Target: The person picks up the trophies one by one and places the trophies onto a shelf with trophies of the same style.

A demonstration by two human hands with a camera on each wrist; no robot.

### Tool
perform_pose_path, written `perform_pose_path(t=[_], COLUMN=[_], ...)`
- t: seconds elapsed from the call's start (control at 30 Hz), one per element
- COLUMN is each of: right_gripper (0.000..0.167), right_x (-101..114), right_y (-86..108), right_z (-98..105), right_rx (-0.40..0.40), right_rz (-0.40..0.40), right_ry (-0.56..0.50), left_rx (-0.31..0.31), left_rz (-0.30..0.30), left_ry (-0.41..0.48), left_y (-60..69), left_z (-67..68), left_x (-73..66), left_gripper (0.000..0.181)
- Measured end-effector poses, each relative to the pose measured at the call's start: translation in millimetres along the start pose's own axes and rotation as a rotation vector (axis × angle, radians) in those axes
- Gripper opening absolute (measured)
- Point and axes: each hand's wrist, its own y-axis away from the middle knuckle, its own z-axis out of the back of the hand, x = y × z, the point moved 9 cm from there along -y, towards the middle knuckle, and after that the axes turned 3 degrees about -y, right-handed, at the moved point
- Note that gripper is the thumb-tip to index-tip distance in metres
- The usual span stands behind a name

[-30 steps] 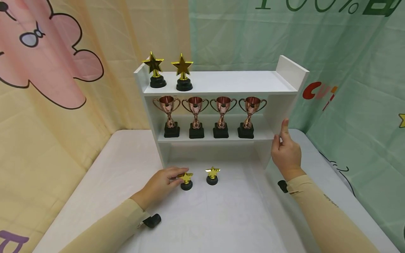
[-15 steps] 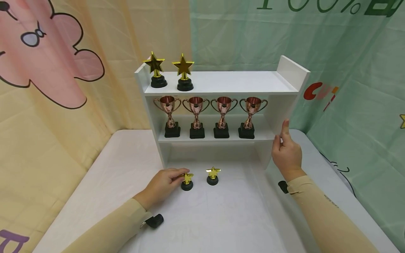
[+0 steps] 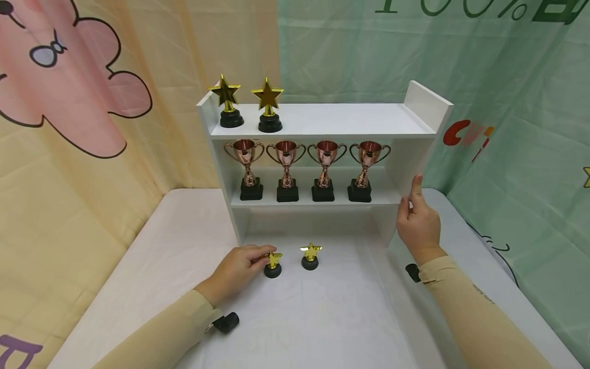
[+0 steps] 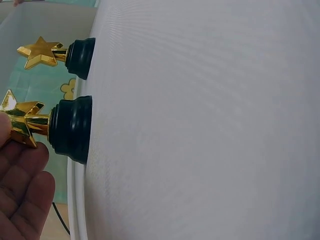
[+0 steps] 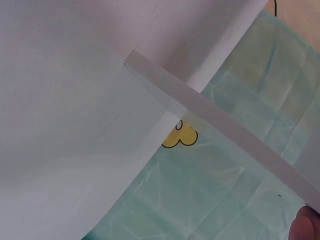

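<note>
My left hand (image 3: 239,266) pinches the gold star of a small star trophy (image 4: 70,130) by its side. That trophy's black base stands upright on the white cloth. Just to its right stands a second small star trophy (image 3: 310,257), touched by neither hand. My right hand (image 3: 418,225) holds the front edge of the right side panel of the white shelf (image 3: 341,120), one finger pointing up along it. In the right wrist view, only fingertips (image 5: 304,227) show beside the panel edge (image 5: 220,122); the rest of the grip is hidden.
Two larger star trophies (image 3: 267,105) stand at the left of the top shelf. Several bronze cups (image 3: 287,171) with black bases line the middle shelf. A printed curtain (image 3: 507,128) hangs behind the white-covered table (image 3: 322,328).
The left hand shifts very slightly, still pinching the same star trophy. The right hand stays on the shelf panel, and the other trophies have not moved.
</note>
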Motion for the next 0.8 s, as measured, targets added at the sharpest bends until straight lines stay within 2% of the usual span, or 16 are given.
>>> perform_pose_path(t=[0.27, 0.8], right_gripper=[0.065, 0.065], right_x=[-0.9, -0.2], right_y=[0.6, 0.7], right_z=[0.4, 0.0], right_rx=[0.001, -0.005], right_rz=[-0.003, 0.004], right_ry=[-0.001, -0.001], left_rx=[0.009, -0.005], left_rz=[0.004, -0.039], left_ry=[0.002, -0.022], left_y=[-0.1, 0.6], left_z=[-0.6, 1.0], left_x=[1.8, -0.9], left_gripper=[0.032, 0.032])
